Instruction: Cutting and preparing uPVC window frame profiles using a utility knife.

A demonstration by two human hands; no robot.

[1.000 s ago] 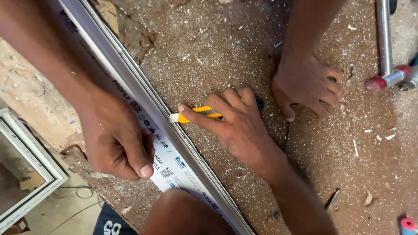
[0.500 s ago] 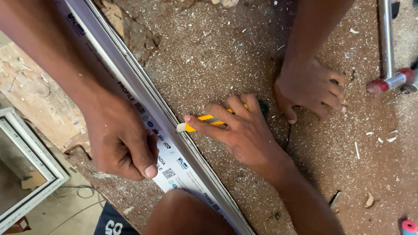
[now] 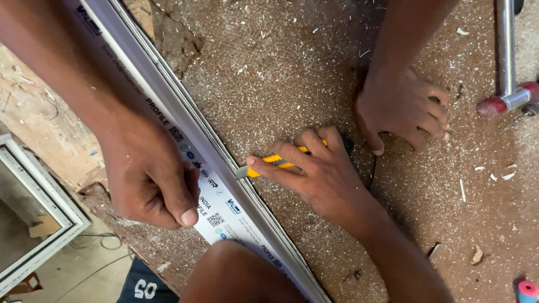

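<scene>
1. Two hands work a long white profile (image 3: 222, 185) lying diagonally across the dusty board (image 3: 292, 67).
2. Left hand (image 3: 149, 179) fingers curled, pressing it down.
3. Right hand (image 3: 323, 174) grips a yellow knife (image 3: 269, 164), tip at the profile's edge.

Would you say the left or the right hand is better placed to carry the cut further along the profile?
Right, probably. The right hand grips the yellow utility knife, its blade tip against the edge of the white profile. The left hand presses on the profile.
</scene>
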